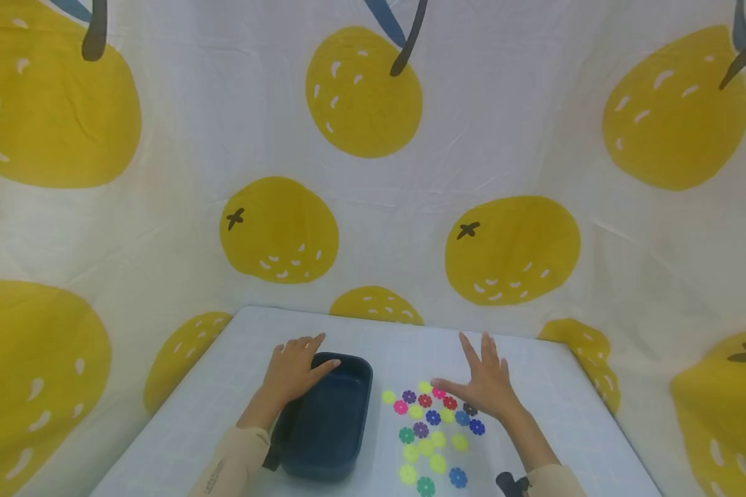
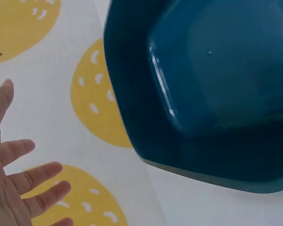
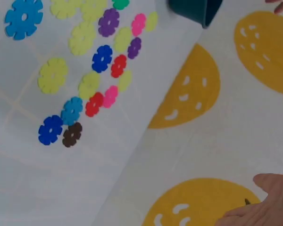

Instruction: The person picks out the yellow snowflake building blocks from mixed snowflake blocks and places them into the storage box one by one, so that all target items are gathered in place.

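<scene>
My left hand (image 1: pixel 293 371) is over the left side of a dark blue rectangular basin (image 1: pixel 323 442). Its fingers are spread in the left wrist view, apart from the basin wall (image 2: pixel 127 103), and it holds nothing. My right hand (image 1: pixel 490 386) hovers with fingers splayed above the far right part of a scatter of flower-shaped plastic discs, also holding nothing. Among the discs are a light blue one (image 1: pixel 458 477), a purple one (image 1: pixel 421 429), a brown one (image 3: pixel 72 134) and several yellow ones. They lie flat, spread to the right of the basin.
A white table (image 1: pixel 572 414) carries the basin and the discs. Behind and beside it hangs a pale curtain (image 1: pixel 385 186) printed with large yellow fruit. Dark straps (image 1: pixel 511 483) circle both wrists below the light sleeves.
</scene>
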Available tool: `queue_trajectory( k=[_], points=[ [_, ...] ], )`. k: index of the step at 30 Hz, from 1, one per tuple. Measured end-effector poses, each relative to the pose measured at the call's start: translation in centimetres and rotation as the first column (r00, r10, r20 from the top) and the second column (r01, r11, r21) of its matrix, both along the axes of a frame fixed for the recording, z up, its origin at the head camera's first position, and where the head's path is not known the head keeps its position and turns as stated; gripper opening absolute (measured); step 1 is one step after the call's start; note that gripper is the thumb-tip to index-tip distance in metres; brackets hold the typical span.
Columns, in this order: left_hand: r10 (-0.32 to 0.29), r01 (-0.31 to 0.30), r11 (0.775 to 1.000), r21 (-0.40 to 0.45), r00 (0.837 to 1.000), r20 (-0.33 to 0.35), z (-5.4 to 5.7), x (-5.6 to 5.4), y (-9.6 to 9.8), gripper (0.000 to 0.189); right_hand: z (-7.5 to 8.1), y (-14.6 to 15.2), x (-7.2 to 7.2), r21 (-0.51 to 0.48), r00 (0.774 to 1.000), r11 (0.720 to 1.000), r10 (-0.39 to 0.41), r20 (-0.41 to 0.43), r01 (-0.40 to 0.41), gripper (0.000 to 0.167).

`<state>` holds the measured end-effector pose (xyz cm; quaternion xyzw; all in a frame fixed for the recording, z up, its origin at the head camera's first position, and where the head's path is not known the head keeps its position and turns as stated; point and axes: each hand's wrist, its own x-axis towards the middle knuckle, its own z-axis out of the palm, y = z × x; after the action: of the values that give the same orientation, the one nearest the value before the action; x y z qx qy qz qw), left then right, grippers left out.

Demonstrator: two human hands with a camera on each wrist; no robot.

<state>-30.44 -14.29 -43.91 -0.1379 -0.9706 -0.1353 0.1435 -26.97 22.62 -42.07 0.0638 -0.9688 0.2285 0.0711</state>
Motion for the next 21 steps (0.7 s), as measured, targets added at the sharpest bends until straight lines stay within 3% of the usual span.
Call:
queue_trajectory(
  k=[7,13,21],
  points=[
    [0.002,0.008,0.997,0.078,0.992,-0.123,-1.8,1.6,-1.6,0.052,-1.3,1.4,1.0,-0.131,0.990,0.987,-0.077,0.118,0.092,0.115],
    [0.028,-0.001,0.980,0.201,0.991,-0.131,-4.0,2.5,-2.4,0.051,-2.6,1.7,1.9,-0.228,0.969,0.956,-0.141,0.205,0.188,0.112],
    [0.074,-0.042,0.962,0.270,0.991,-0.110,-6.7,2.9,-3.1,0.055,-4.2,1.6,2.6,-0.290,0.941,0.917,-0.192,0.280,0.273,0.113]
  ],
)
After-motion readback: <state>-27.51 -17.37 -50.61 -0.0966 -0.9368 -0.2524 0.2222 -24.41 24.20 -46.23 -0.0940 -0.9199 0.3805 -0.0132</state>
